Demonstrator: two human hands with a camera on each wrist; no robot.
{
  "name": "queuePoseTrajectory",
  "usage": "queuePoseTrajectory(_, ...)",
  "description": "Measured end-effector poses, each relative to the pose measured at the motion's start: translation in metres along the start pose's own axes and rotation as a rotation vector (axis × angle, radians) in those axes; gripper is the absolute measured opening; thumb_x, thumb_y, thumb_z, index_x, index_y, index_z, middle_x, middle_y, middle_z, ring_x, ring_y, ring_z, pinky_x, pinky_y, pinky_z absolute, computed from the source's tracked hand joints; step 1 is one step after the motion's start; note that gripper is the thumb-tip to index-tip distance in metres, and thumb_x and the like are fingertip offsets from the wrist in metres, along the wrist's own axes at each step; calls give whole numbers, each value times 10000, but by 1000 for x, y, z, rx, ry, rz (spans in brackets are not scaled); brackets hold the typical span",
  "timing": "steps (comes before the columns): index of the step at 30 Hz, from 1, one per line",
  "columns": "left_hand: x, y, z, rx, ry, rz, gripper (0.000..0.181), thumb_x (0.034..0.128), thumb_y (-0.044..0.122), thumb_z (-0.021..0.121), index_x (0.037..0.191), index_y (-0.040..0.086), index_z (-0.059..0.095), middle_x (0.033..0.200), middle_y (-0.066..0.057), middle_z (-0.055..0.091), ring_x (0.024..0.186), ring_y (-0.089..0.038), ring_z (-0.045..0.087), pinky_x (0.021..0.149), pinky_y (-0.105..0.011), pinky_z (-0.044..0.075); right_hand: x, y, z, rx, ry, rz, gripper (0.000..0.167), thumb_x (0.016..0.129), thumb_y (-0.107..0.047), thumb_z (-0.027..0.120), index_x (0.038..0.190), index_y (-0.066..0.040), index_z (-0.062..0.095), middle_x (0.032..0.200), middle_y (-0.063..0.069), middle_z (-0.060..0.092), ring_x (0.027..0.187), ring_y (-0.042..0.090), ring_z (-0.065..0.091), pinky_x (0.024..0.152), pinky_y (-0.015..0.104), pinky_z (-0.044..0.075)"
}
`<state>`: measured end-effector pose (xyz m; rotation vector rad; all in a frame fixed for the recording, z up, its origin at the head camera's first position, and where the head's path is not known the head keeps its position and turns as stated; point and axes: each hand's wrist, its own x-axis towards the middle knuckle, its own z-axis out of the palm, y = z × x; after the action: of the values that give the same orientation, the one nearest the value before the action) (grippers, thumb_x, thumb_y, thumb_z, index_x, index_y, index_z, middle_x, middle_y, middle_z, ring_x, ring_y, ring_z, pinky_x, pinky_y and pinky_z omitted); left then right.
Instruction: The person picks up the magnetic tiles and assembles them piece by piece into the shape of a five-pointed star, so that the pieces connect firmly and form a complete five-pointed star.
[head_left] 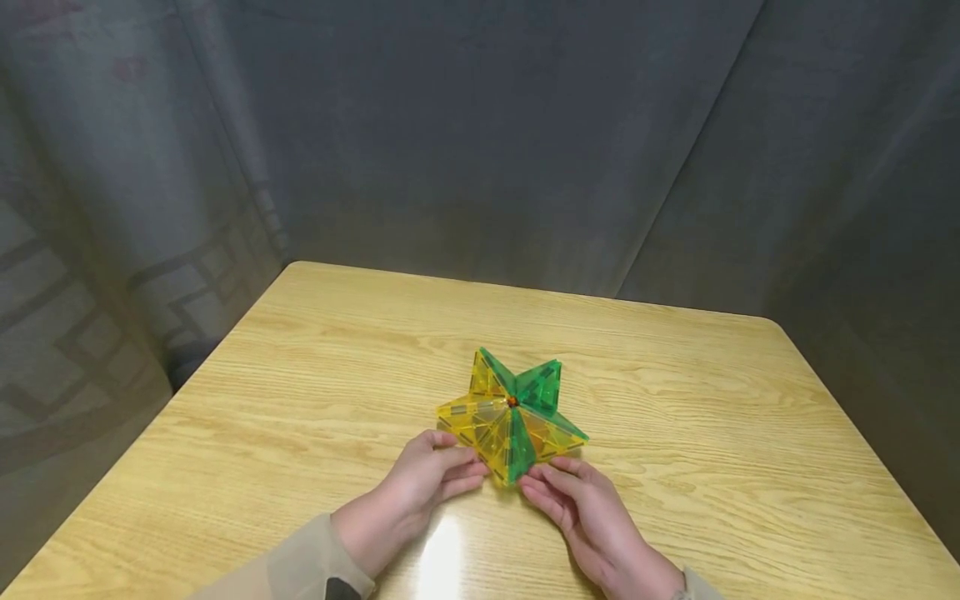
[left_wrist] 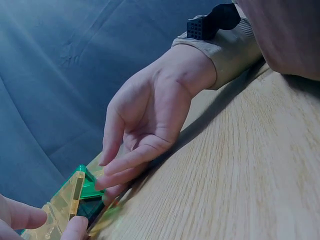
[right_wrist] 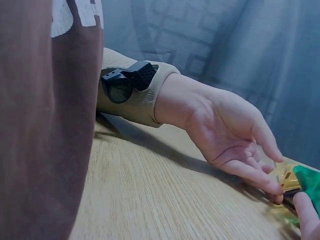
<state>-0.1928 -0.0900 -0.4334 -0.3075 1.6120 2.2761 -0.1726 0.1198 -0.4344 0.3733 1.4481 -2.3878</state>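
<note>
A five-pointed star of see-through yellow and green magnetic tiles [head_left: 491, 421] rests on the wooden table [head_left: 337, 342], its raised middle showing a small orange-red spot. My left hand [head_left: 423, 483] touches its near left side with the fingertips. On the other side of the nearest point, the fingertips of my right hand [head_left: 592, 517] touch the green edge. In the left wrist view, the right hand [left_wrist: 150, 110] has loosely bent fingers against a green tile [left_wrist: 89, 185]. The right wrist view shows the left hand [right_wrist: 225, 130] with fingertips at a yellow tile [right_wrist: 290, 181], thumb apart from them.
Dark grey curtains [head_left: 480, 150] hang behind the table and along both sides. Glare [head_left: 441, 558] shines on the tabletop near the front. A dark wrist device [right_wrist: 127, 82] sits on the left sleeve, and the person's clothed torso [right_wrist: 45, 130] is close to the table.
</note>
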Motion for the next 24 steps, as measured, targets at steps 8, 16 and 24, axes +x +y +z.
queuePoseTrajectory(8, -2, 4, -8, 59, -50, 2, 374, 961, 23, 562, 1233, -120, 348, 1043, -270, 637, 904, -329, 697, 816, -417, 584, -4, -7, -11, -43, -59, 11, 535, 1033, -61, 459, 1433, 144, 168, 1264, 261, 546, 1111, 300, 624, 985, 377, 492)
queuePoseTrajectory(16, -3, 18, -26, 100, 51, 104, 372, 1000, 90, 451, 1289, -118, 345, 1171, -313, 578, 1048, -372, 639, 871, -418, 565, -4, -23, -29, -99, 49, -81, 612, 1012, -91, 479, 1526, 39, 174, 1413, 239, 380, 1118, 251, 597, 948, 369, 522)
queuePoseTrajectory(24, 0, 28, -27, 73, -6, 165, 565, 1029, 246, 479, 1422, -99, 264, 1345, -344, 467, 1212, -426, 531, 1021, -423, 466, -8, -26, -32, -47, 22, -67, 648, 989, -112, 511, 1543, -25, 186, 1364, 226, 401, 1168, 276, 574, 976, 378, 502)
